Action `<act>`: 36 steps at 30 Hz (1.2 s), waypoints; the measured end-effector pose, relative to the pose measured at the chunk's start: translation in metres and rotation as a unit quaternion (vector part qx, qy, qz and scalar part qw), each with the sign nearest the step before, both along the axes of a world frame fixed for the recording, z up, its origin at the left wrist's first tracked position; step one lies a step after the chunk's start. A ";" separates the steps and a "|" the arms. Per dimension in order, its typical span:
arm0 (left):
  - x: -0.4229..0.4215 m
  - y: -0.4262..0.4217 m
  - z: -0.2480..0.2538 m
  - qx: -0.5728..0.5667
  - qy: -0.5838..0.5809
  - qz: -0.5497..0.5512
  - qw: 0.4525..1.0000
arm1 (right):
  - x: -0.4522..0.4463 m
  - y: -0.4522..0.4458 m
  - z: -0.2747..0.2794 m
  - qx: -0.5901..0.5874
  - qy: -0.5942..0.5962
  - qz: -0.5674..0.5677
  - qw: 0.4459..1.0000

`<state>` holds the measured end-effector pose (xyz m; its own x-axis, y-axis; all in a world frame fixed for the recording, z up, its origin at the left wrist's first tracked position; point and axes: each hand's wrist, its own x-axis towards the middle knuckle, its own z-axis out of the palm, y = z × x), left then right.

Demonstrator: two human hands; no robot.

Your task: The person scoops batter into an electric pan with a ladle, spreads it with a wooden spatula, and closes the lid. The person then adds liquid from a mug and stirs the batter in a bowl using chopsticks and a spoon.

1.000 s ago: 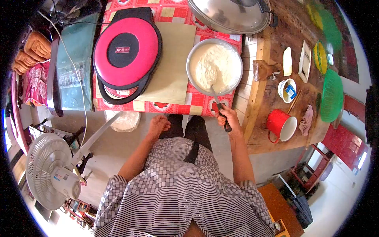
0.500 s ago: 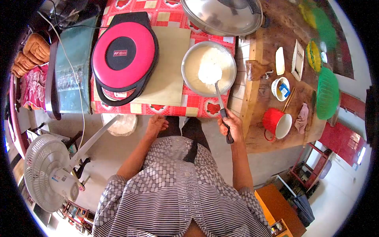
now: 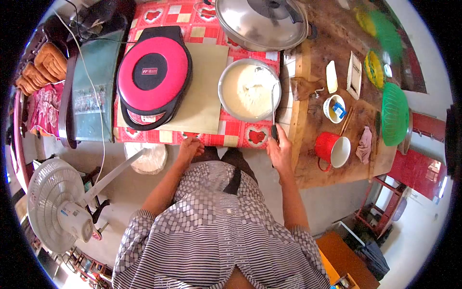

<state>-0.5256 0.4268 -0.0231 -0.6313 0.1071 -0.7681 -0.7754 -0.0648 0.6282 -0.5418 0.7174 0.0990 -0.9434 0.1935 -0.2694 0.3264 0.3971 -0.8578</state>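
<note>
My right hand (image 3: 280, 148) is closed around the black handle of a ladle (image 3: 273, 107). The ladle's head dips into pale, thick batter (image 3: 244, 98) at the far right side of a metal bowl (image 3: 222, 102). The bowl sits on the red checked tablecloth (image 3: 192, 137). At the table's front edge, my left hand (image 3: 191, 147) has its fingers curled, with nothing seen in them. Left of the bowl stands a closed pink and black electric griddle (image 3: 168, 98) on a beige board (image 3: 207, 82).
Behind the bowl lies a large domed metal lid (image 3: 257, 24). The wooden table (image 3: 298, 164) at right holds a red mug (image 3: 332, 149), a small white bowl (image 3: 329, 115), a pink cloth (image 3: 364, 144) and a green basket (image 3: 395, 115). A white fan (image 3: 57, 207) stands at lower left.
The ladle's head, heaped with batter half a second ago, is now lower in the batter and tilted, nearer the bowl's far right side. The left hand stays curled by the edge.
</note>
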 end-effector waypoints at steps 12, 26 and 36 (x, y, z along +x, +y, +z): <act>0.036 -0.018 -0.012 -0.029 -0.012 0.030 0.999 | -0.050 0.041 -0.084 0.410 -0.067 0.172 0.894; 0.047 -0.006 -0.016 0.008 -0.044 0.041 0.998 | -0.028 0.025 -0.058 -0.230 -0.327 -0.031 0.916; 0.041 -0.010 -0.007 -0.002 -0.042 0.048 0.998 | -0.013 0.014 -0.072 -0.518 -0.274 -0.107 0.803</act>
